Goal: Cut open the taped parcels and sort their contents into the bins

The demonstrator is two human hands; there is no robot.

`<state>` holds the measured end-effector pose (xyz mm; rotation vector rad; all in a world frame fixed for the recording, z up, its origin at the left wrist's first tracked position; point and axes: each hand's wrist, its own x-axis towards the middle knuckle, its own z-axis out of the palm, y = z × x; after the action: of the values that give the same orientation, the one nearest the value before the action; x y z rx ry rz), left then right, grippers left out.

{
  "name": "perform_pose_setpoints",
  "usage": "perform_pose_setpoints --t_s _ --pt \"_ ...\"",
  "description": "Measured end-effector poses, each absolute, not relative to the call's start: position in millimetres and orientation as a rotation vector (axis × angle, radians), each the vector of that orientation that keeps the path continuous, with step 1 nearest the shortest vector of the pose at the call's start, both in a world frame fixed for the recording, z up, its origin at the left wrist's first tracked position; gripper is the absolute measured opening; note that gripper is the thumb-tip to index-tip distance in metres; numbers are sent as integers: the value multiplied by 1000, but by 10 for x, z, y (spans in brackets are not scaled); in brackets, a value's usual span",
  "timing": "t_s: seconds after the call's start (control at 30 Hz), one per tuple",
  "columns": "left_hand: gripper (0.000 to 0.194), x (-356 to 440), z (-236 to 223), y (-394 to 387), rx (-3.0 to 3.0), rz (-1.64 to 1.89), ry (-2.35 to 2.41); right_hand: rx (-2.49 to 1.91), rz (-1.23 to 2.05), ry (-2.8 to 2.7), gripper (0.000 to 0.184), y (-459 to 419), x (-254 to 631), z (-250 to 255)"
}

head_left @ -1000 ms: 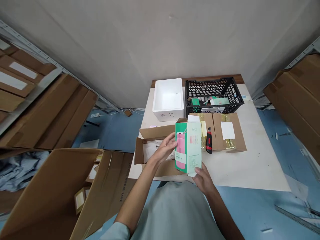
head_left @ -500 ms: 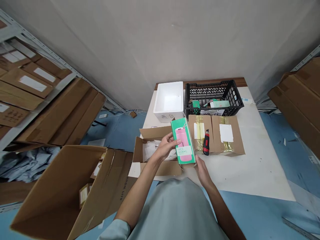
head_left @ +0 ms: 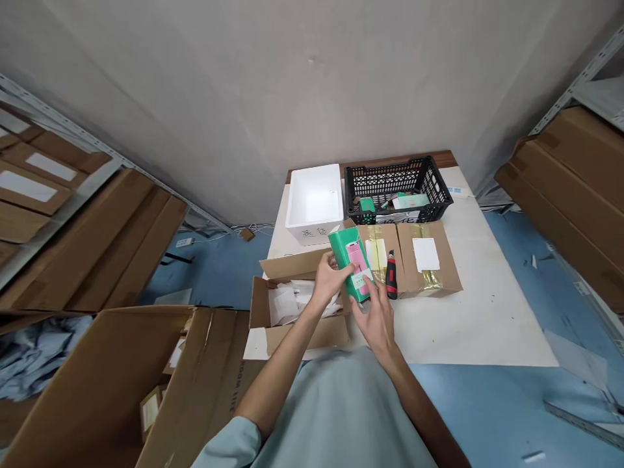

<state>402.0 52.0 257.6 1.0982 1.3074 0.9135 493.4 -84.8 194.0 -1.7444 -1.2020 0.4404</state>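
Note:
Between my two hands is a green box with a pink device printed on its front, tilted above the near edge of the table. My left hand grips its left side, thumb across the front. At the lower right corner, my right hand has its fingers closed on the box. Just left of it lies an open cardboard box with white packing material inside. A red and black utility knife rests on a taped carton to the right; beside that is another taped carton.
A white foam box and a black plastic crate holding green packages stand at the table's back. A large open carton is at lower left. Shelves with cartons line the left; more cartons are at right.
The green box has turned so its left side shows, and it is tilted more. My right hand has moved up from beneath onto its lower front. The head view has shifted slightly.

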Motion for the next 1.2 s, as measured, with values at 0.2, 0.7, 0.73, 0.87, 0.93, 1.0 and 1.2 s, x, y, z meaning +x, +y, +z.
perform_pose_setpoints --t_s 0.2,0.7,0.73,0.87,0.93,1.0,1.2 --pt "75 3930 2654 546 1186 843 1093 -1347 886 -736 70 -752 5165 2030" --pt "80 4021 2509 592 1311 747 1064 -955 1333 -188 50 -487 5498 1843" --pt "83 4046 2489 597 1323 739 1062 -973 1317 -215 51 -430 5550 1876" --pt "83 4260 2439 764 1306 768 1061 -1038 1225 -322 55 -32 5800 2065" --pt "77 4428 2449 974 1280 828 1054 -1041 1185 -359 56 261 5923 2189" --pt "68 4610 2493 1259 1271 899 1033 -1022 1143 -426 57 599 6028 2315" --pt "49 4878 2755 2037 1411 1053 1023 -1001 1061 -546 84 1640 6215 2457"
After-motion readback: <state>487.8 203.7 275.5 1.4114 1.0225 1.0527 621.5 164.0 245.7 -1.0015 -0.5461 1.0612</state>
